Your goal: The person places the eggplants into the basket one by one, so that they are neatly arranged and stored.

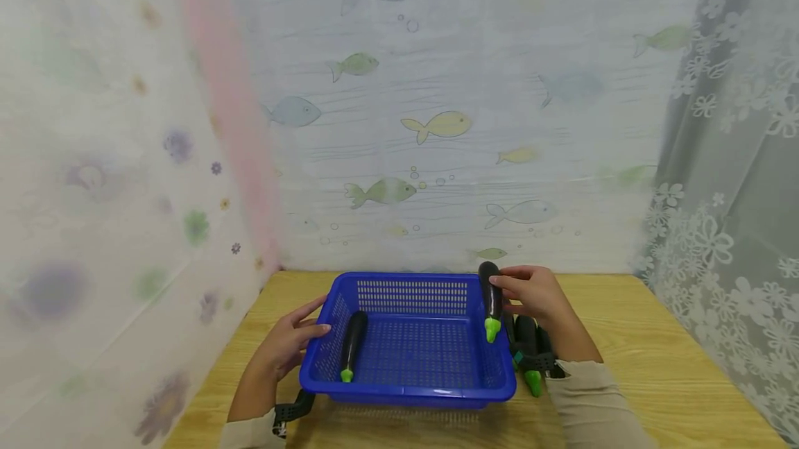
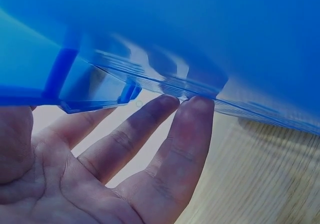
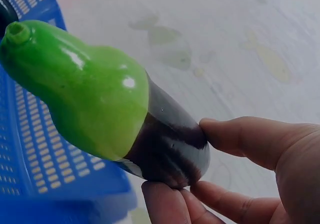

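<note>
A dark purple eggplant [image 1: 492, 300] with a bright green stem end is pinched between thumb and fingers of my right hand [image 1: 535, 293], over the right rim of a blue plastic basket [image 1: 408, 391]. In the right wrist view its green end [image 3: 95, 84] points toward the camera. My left hand [image 1: 284, 341] holds the basket's left side, thumb over the rim. In the left wrist view, its fingertips [image 2: 197, 116] touch the basket's outer wall. Inside the basket, at the left, lies another eggplant [image 1: 354, 346].
More eggplants [image 1: 527, 333] lie on the wooden table [image 1: 649, 359] just right of the basket, partly hidden by the right wrist and its strap. A fish-print curtain [image 1: 437, 157] hangs behind the table, with lace fabric [image 1: 718, 241] on the right.
</note>
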Action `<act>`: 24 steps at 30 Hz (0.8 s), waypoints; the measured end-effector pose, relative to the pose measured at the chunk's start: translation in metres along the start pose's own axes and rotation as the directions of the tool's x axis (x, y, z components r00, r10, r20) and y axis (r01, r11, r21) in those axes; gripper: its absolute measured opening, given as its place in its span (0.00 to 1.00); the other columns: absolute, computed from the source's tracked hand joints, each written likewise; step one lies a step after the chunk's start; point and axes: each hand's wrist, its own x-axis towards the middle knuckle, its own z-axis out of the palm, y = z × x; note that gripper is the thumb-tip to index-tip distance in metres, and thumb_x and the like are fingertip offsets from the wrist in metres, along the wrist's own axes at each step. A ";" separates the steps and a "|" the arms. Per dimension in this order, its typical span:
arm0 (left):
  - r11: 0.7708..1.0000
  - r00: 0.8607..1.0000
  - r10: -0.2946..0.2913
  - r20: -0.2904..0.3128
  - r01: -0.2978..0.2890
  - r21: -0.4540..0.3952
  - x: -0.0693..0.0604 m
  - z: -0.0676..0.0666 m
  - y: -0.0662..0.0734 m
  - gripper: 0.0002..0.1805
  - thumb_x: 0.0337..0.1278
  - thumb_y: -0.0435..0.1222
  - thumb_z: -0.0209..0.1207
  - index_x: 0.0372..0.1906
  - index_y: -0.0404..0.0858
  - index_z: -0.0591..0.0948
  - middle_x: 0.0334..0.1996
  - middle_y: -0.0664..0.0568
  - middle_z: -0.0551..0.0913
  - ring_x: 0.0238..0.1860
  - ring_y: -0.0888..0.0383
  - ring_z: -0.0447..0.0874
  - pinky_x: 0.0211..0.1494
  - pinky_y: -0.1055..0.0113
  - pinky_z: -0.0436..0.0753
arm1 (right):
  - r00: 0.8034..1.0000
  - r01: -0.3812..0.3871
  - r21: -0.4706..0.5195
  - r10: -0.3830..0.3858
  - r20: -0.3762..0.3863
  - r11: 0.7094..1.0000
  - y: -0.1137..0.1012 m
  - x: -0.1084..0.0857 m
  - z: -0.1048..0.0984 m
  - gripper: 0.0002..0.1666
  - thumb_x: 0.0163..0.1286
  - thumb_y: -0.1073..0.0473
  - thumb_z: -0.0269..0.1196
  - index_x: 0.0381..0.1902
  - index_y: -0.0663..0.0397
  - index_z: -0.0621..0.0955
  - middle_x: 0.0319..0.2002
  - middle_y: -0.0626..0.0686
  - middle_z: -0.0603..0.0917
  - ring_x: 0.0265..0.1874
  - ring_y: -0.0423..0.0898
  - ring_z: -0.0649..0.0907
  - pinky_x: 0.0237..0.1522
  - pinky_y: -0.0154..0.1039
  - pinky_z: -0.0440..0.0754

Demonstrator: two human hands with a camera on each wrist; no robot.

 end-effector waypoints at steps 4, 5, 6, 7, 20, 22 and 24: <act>1.000 1.000 -0.004 -0.005 0.004 -0.001 0.000 0.000 0.000 0.43 0.68 0.37 0.66 0.82 0.49 0.59 0.69 0.31 0.75 0.56 0.39 0.87 0.52 0.42 0.89 | 1.000 -0.003 0.013 0.003 0.021 1.000 -0.001 0.005 0.012 0.38 0.68 0.52 0.72 0.67 0.69 0.75 0.62 0.67 0.80 0.47 0.50 0.88 0.46 0.47 0.91; 1.000 1.000 -0.003 -0.005 0.003 -0.002 0.000 0.001 0.000 0.43 0.68 0.37 0.66 0.82 0.49 0.59 0.69 0.31 0.75 0.56 0.39 0.87 0.52 0.42 0.89 | 1.000 -0.002 0.013 0.001 0.026 1.000 -0.001 0.006 0.015 0.37 0.68 0.52 0.72 0.67 0.69 0.75 0.62 0.67 0.80 0.49 0.51 0.88 0.46 0.47 0.91; 1.000 1.000 -0.004 -0.005 0.004 0.000 0.000 0.000 0.000 0.43 0.68 0.37 0.66 0.82 0.50 0.60 0.69 0.31 0.75 0.56 0.39 0.87 0.52 0.42 0.89 | 0.999 -0.001 0.012 0.000 0.034 1.000 -0.002 0.007 0.018 0.37 0.68 0.53 0.72 0.67 0.69 0.75 0.62 0.68 0.80 0.50 0.52 0.87 0.46 0.48 0.91; 1.000 1.000 -0.004 -0.006 0.004 -0.001 -0.001 0.000 0.000 0.43 0.68 0.37 0.66 0.82 0.50 0.60 0.69 0.31 0.75 0.56 0.39 0.88 0.52 0.42 0.89 | 0.999 -0.002 0.018 0.002 0.039 1.000 -0.002 0.008 0.022 0.36 0.68 0.53 0.72 0.66 0.69 0.76 0.62 0.68 0.80 0.51 0.53 0.87 0.46 0.48 0.91; 1.000 1.000 -0.006 0.006 0.006 -0.005 -0.002 0.000 0.001 0.43 0.68 0.37 0.66 0.82 0.49 0.60 0.69 0.31 0.75 0.56 0.40 0.88 0.52 0.42 0.89 | 0.997 -0.033 0.049 0.029 0.078 0.998 -0.009 0.013 0.064 0.32 0.67 0.58 0.72 0.64 0.70 0.77 0.60 0.69 0.81 0.54 0.60 0.86 0.46 0.53 0.91; 1.000 1.000 -0.008 0.006 0.008 -0.008 -0.002 0.000 0.001 0.43 0.68 0.37 0.66 0.82 0.49 0.60 0.69 0.31 0.75 0.56 0.40 0.88 0.52 0.43 0.89 | 0.996 -0.038 0.057 0.033 0.088 0.998 -0.009 0.014 0.070 0.32 0.67 0.58 0.72 0.64 0.70 0.77 0.61 0.70 0.80 0.56 0.63 0.85 0.48 0.56 0.90; 1.000 1.000 -0.007 0.006 0.007 -0.010 -0.002 0.000 0.001 0.42 0.68 0.36 0.65 0.82 0.49 0.60 0.69 0.31 0.75 0.56 0.40 0.88 0.53 0.43 0.89 | 0.994 -0.045 0.059 0.039 0.098 0.997 -0.009 0.016 0.075 0.33 0.66 0.59 0.72 0.65 0.71 0.76 0.61 0.70 0.80 0.58 0.65 0.83 0.49 0.57 0.89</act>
